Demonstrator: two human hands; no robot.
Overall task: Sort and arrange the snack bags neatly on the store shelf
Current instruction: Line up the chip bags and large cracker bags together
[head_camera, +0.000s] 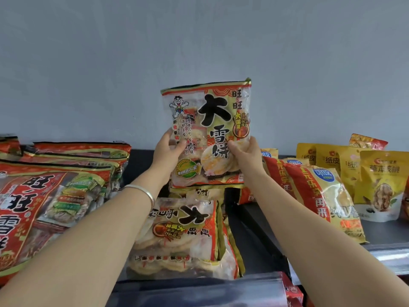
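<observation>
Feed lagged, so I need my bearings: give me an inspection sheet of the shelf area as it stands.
Surface: dark shelf, bare strip at right front.
Job's things: rice-cracker bag held upright over the middle; a like bag lies flat below it, print upside down; red stack lies at left; red-yellow bags lean at right; yellow pouches stand far right.
Clutter: nothing seen.
Grippers: left hand and right hand grip the rice-cracker bag by its lower sides; bracelet on left wrist.
Cables: nothing seen.
Surroundings: plain grey wall behind.
</observation>
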